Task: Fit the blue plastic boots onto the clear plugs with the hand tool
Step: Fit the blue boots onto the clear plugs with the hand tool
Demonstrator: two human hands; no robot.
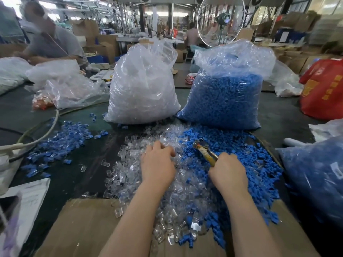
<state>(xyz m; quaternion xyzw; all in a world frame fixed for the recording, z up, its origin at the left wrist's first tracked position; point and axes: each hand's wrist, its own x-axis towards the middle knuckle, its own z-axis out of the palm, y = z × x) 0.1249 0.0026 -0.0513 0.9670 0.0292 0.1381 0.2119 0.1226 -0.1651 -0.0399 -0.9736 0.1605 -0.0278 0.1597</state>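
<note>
Hands at the part piles
Your right hand (227,170) grips the yellow-handled metal hand tool (205,152) over loose blue plastic boots (246,156) — your left hand (157,164) rests, fingers curled, on the clear plastic plugs (128,169); its grasp cannot be told.

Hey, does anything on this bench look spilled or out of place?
Nothing looks damaged. The clear plugs and blue boots lie in loose heaps that mix where they meet, and some spill onto the cardboard. A few clear plugs lie apart at the left.
</note>
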